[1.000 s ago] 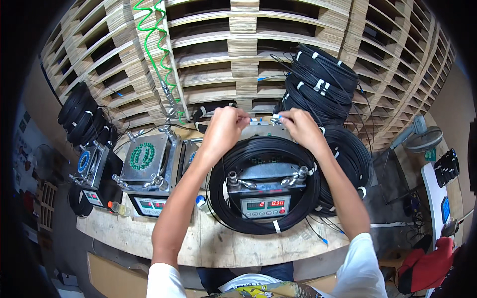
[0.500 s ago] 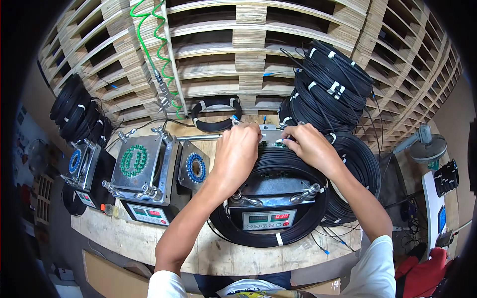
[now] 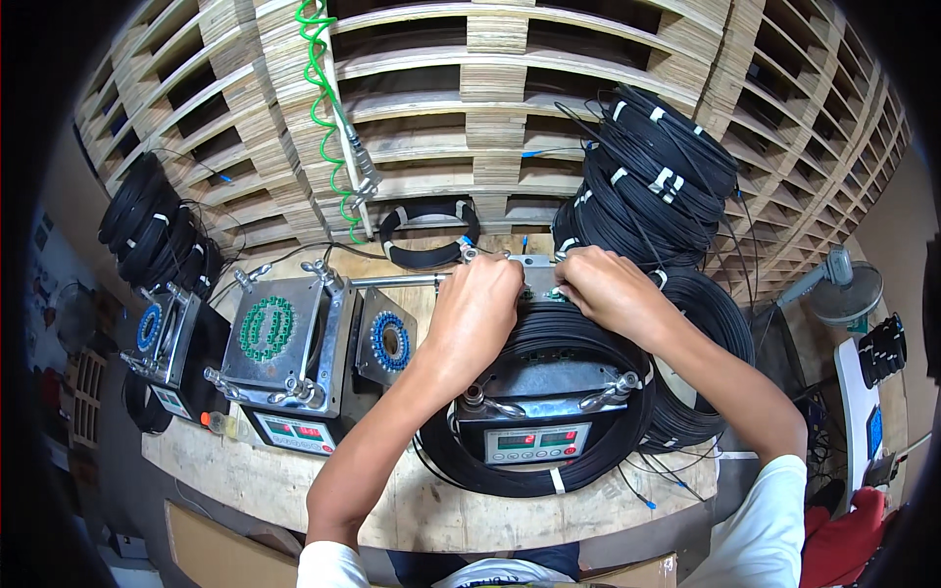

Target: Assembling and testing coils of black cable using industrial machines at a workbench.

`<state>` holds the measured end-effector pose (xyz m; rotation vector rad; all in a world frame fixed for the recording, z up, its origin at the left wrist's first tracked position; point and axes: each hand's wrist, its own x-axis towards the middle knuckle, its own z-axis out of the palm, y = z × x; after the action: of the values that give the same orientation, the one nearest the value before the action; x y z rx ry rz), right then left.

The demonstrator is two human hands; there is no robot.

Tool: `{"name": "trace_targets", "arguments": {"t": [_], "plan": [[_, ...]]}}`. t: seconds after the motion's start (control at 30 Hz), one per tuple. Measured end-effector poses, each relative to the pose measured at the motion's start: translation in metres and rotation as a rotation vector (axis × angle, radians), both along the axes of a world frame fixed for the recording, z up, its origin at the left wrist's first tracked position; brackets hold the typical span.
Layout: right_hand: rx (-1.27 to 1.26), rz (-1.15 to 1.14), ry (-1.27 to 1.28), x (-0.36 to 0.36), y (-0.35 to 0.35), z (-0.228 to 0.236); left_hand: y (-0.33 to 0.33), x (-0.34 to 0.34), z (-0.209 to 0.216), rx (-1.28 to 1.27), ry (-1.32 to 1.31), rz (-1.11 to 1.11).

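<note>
Right hand (image 3: 610, 292) lower than before, green holder (image 3: 554, 295) beside its fingers (image 3: 570, 276)

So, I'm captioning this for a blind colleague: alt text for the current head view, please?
A person's left grip and right grip are close together at the rear of a metal-topped machine with a black cable coil around its display. Other machines stand left, stacked black coils right, wooden pallets behind.
</note>
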<state>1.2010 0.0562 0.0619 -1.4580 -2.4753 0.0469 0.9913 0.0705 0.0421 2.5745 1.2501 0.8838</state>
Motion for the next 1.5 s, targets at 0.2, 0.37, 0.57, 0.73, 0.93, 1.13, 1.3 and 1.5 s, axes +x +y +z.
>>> {"name": "trace_targets", "arguments": {"t": [0.2,0.37,0.57,0.73,0.93,1.13,1.3,1.5], "plan": [[0.007,0.066,-0.091,-0.004,0.003,0.007,-0.002,-0.003,-0.001,-0.035,-0.014,0.013],[-0.014,0.093,-0.067,-0.011,0.007,0.009,-0.001,-0.004,0.002,-0.061,0.004,0.02],[-0.123,0.076,-0.253,-0.019,0.011,0.022,-0.001,-0.001,0.003,-0.035,-0.002,-0.009],[-0.092,0.086,-0.22,-0.021,0.014,0.018,-0.002,-0.002,0.004,-0.07,0.004,0.004],[-0.153,0.104,-0.197,-0.018,0.017,0.027,-0.004,-0.001,0.003,-0.071,-0.011,0.007],[-0.081,0.089,-0.086,-0.014,0.015,0.018,-0.008,-0.002,0.002,-0.096,-0.011,0.043],[-0.158,0.119,-0.319,-0.018,0.017,0.031,-0.006,0.001,0.005,-0.039,-0.027,0.009],[-0.094,0.202,-0.217,-0.019,0.021,0.017,-0.003,0.001,0.001,-0.036,-0.012,0.024]]}}
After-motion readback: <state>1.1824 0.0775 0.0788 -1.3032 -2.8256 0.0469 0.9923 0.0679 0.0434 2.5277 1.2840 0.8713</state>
